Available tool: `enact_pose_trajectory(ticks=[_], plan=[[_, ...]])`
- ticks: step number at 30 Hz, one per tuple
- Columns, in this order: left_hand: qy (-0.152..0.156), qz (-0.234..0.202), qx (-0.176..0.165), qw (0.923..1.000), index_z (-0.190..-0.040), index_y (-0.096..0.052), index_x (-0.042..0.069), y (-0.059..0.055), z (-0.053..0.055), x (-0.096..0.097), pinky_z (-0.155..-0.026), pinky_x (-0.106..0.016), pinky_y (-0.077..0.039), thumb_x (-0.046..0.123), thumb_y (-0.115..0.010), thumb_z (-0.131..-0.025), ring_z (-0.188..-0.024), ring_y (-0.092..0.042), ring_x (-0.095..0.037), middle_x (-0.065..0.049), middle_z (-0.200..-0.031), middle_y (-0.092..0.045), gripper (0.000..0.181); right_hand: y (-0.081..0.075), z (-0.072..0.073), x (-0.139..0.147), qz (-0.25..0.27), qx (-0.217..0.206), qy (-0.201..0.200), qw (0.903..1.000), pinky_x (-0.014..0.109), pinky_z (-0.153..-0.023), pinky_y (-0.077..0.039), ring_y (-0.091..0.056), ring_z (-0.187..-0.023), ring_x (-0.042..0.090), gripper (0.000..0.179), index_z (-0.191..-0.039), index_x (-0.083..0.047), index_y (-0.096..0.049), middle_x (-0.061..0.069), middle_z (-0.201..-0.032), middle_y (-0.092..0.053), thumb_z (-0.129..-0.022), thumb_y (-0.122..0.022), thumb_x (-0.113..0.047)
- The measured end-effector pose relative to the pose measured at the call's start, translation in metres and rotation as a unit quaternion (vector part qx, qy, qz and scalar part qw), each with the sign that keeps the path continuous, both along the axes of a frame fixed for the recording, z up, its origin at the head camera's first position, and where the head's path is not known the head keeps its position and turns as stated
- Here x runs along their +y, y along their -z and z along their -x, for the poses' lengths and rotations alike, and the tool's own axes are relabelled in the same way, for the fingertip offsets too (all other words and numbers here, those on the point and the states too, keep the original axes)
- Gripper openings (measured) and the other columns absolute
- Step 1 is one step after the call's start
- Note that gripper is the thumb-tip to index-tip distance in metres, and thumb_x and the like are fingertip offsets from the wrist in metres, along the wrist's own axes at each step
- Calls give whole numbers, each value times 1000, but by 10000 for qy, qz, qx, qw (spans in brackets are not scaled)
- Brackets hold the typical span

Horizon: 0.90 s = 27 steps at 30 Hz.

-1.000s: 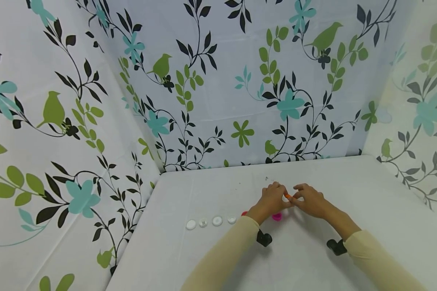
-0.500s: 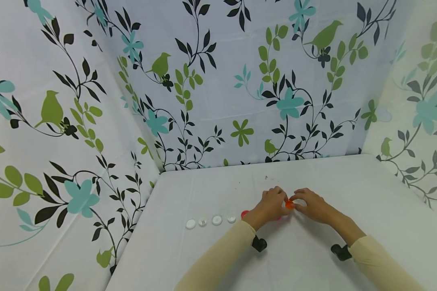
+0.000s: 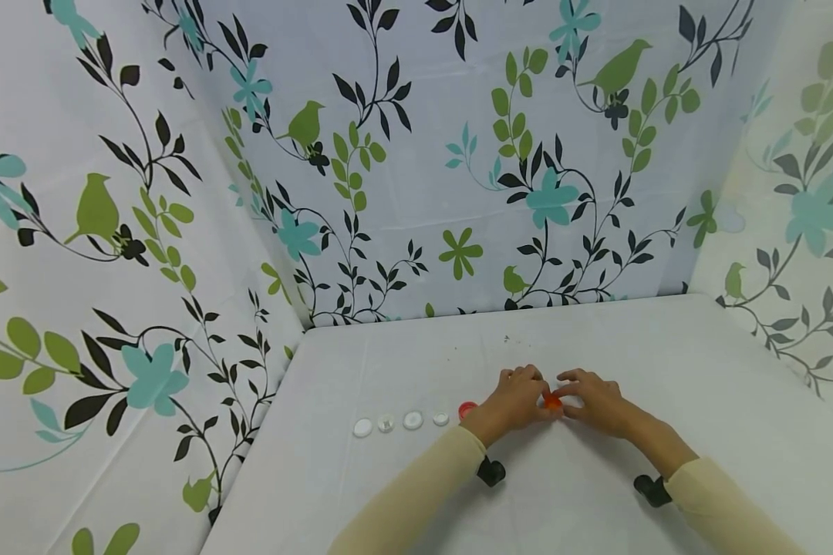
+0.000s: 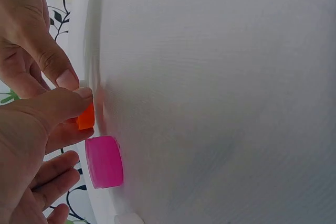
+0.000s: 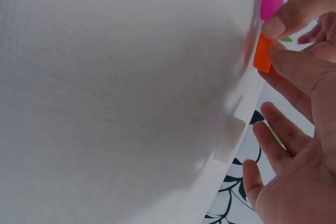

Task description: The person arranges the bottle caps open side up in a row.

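Observation:
My left hand (image 3: 517,402) and right hand (image 3: 597,405) meet over the white table, both pinching a small orange bottle cap (image 3: 552,402) between thumb and fingers. In the left wrist view the orange cap (image 4: 85,117) shows under the left thumb, close over the tabletop. Both thumbs touch it in the right wrist view, where the orange cap (image 5: 263,53) stands beside a bright pink cap (image 5: 273,3). That pink cap (image 4: 104,162) sits upright on the table close to the left fingers; in the head view the left hand hides it. A red cap (image 3: 467,409) lies by the left wrist.
Several white caps, one of them a white cap (image 3: 413,420), form a row to the left on the table (image 3: 416,370). A pale cap-like piece (image 5: 229,139) stands near the right fingers. A patterned curtain (image 3: 403,193) hangs behind and at both sides.
Both hands have come slightly nearer along the table with the orange cap, which has moved down from a higher spot. The left hand now covers the pink cap in the head view.

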<state>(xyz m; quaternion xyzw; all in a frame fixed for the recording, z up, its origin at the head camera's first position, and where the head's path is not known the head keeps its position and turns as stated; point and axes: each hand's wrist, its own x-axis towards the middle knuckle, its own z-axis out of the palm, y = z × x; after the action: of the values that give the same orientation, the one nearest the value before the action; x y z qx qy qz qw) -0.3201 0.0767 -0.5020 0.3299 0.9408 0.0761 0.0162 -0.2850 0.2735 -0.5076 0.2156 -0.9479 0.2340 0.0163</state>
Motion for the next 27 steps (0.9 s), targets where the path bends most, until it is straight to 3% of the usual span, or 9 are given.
enact_pose_trajectory(ticks=[2, 7, 16, 22, 27], plan=[[-8, 43, 26, 10000, -115, -78, 29, -1, -1, 0, -112, -39, -39, 56, -70, -98, -124, -54, -11, 7, -131, -62, 32, 1, 0, -2, -105, 111, 46, 9999, 68, -87, -45, -55, -129, 51, 24, -115, -13, -80, 23, -140, -62, -93, -82, -22], [30, 114, 150, 9998, -118, -77, 28, -1, -3, -1, -110, -38, -39, 52, -71, -98, -123, -54, -11, 7, -130, -62, 31, 1, 0, -6, -235, 212, 98, 9994, 69, -87, -47, -55, -128, 50, 25, -114, -12, -81, 23, -139, -62, -91, -83, -22], [152, 490, 814, 9954, -122, -77, 30, 5, -4, -2, -110, -38, -41, 57, -70, -97, -122, -60, -11, 9, -126, -67, 37, 3, -2, -8, -272, 221, 184, 9992, 70, -91, -46, -53, -130, 51, 24, -113, -11, -82, 24, -140, -63, -92, -82, -22], [64, 501, 674, 9965, -122, -75, 29, 0, -2, -1, -110, -39, -41, 64, -65, -97, -123, -60, -12, 8, -129, -66, 44, -3, -1, 2, -298, 316, 283, 9987, 67, -89, -46, -52, -131, 50, 36, -124, -13, -77, 24, -142, -60, -92, -83, -29], [-64, 254, 318, 9991, -133, -69, 27, -9, 5, 4, -112, -38, -39, 58, -63, -101, -127, -58, -12, 7, -136, -63, 45, -9, 6, 18, -276, 392, 478, 9977, 69, -87, -46, -53, -128, 51, 45, -129, -9, -72, 27, -140, -59, -91, -84, -29]])
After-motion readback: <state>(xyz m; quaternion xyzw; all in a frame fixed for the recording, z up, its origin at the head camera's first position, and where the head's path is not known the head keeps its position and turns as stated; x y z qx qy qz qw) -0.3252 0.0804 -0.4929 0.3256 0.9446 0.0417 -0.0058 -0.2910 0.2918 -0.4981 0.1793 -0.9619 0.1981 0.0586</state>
